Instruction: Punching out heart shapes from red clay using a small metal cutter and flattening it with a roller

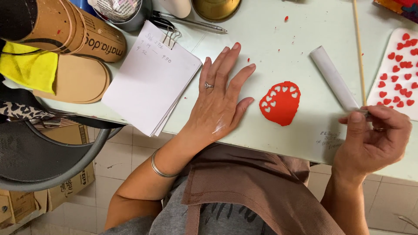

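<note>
While the left hand lies flat and open on the pale green table, palm down with fingers spread and a ring on one finger, the right hand is curled closed near the table's front edge, thumb and fingers pinching a small metal tool of which only a short tip shows. Between the two hands, just beside the left fingertips but not touching them, sits a flat red sheet of rolled paste, roughly round, with a curved row of small heart-shaped holes cut along its upper left edge.

Above the right hand a white rolling pin lies at a slant on the table, its lower end close to the pinched tool. A thin wooden stick runs almost straight up and down just right of it. At the right edge a white board carries many small red hearts set in loose rows. Tiny red crumbs dot the table near the top.

Left of the open hand lies a stack of white paper sheets held by a binder clip, partly overhanging the table's edge. Further left are stacked round cardboard cake boards and a yellow cloth. A pen rests near the top, beside a metal tin. A bracelet circles the left wrist, and a brown apron covers the lap.
</note>
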